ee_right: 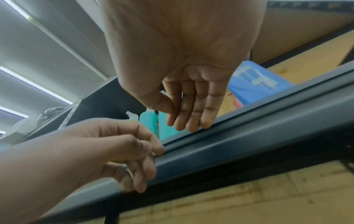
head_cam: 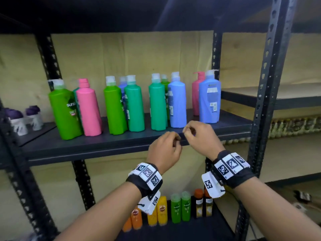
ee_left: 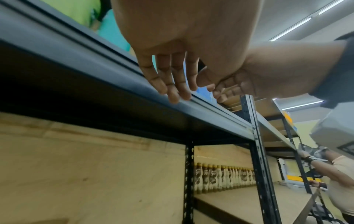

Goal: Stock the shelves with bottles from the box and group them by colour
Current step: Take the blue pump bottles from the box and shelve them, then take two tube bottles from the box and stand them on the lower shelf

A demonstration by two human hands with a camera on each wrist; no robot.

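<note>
On the dark shelf (head_cam: 121,141) stand tall pump bottles in mixed order: a light green bottle (head_cam: 64,110), a pink bottle (head_cam: 88,108), a second light green one (head_cam: 114,108), two teal bottles (head_cam: 134,106) (head_cam: 157,105), a blue bottle (head_cam: 177,103), then a pink bottle (head_cam: 196,94) behind another blue one (head_cam: 209,100). Both hands hover at the shelf's front edge, below the blue bottle. My left hand (head_cam: 176,139) (ee_left: 172,91) and my right hand (head_cam: 188,130) (ee_right: 191,118) have loosely bent fingers and hold nothing. No box is in view.
Small orange, yellow, green and brown bottles (head_cam: 175,207) fill the lower shelf. White holders with purple tops (head_cam: 17,119) stand at the left. A black upright post (head_cam: 267,101) borders the right; beyond it a row of pale bottles (head_cam: 295,126). Another person (ee_left: 341,181) stands further right.
</note>
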